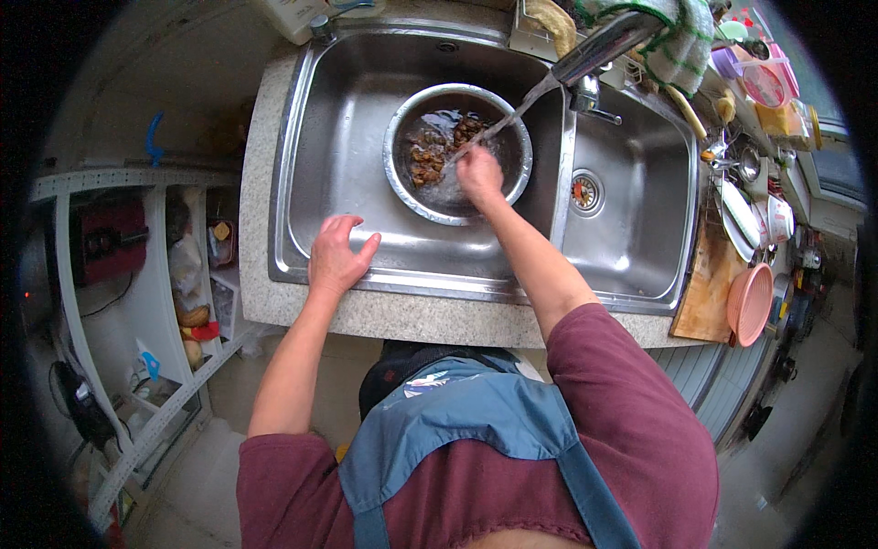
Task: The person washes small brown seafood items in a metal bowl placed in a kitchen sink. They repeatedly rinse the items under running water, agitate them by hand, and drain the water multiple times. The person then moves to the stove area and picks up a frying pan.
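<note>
A round metal bowl (449,219) sits in the larger left basin of a stainless steel sink (343,151). Wet brown pieces of food (426,163), their kind unclear, lie in water inside it. From the faucet (603,48) a stream of water (516,115) runs slantwise into the bowl. My right hand (480,175) is inside the bowl where the stream lands; its fingertips are hidden, so whether it grips any pieces does not show. My left hand (341,252), fingers apart and holding nothing, is at the basin's front left edge.
The smaller right basin (634,192) has a drain strainer (585,193). Right of the sink are a wooden cutting board (706,288), a pink plastic basket (750,304) and white dishes (737,216). A green-and-white towel (686,51) hangs by the faucet. White shelving (182,377) stands left.
</note>
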Tool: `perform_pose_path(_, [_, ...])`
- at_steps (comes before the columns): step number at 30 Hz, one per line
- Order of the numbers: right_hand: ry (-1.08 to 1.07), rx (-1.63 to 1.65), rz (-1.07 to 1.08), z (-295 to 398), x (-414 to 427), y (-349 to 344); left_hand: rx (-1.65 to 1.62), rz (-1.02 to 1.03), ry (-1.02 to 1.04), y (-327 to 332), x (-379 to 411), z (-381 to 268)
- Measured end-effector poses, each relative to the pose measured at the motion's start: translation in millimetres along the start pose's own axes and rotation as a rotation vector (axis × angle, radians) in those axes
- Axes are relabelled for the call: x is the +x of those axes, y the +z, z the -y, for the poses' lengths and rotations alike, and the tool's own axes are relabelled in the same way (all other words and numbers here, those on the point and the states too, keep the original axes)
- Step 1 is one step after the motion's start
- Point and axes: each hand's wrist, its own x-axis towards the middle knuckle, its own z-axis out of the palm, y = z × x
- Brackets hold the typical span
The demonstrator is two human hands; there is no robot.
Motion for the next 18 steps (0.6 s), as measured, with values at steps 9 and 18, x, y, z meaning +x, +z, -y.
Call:
perform_pose_path(9, [0.108, -0.281, 0.209, -3, 47, -17, -0.005, 0.017, 0.004, 2, 5, -3])
perform_pose_path(18, [-0.08, 0.124, 0.125, -31, 20, -1, 0.009, 0.032, -0.034, 1, 3, -4])
